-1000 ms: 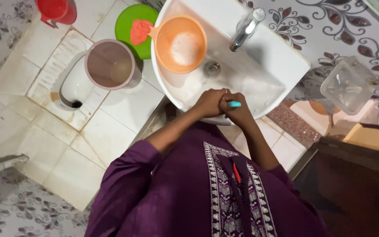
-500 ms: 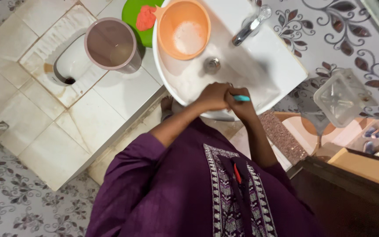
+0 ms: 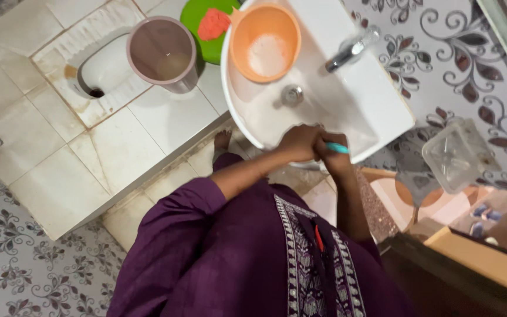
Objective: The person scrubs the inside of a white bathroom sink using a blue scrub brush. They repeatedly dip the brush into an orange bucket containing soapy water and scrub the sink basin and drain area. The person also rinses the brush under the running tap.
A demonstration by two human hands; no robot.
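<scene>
Scrubbing seems under way: a turquoise brush (image 3: 338, 148) is gripped by the right hand (image 3: 330, 154), the left hand (image 3: 298, 142) closed alongside, at the sink's (image 3: 382, 111) six o'clock rim; rinsing likely needs the tap (image 3: 350, 50) at twelve o'clock.

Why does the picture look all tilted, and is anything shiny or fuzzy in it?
In the head view the camera looks down at a slant, so the white sink and floor tiles sit crooked. The light is soft with faint shadows. The metal tap glints a little. The left hand and the right hand with its teal object look slightly soft.
</scene>
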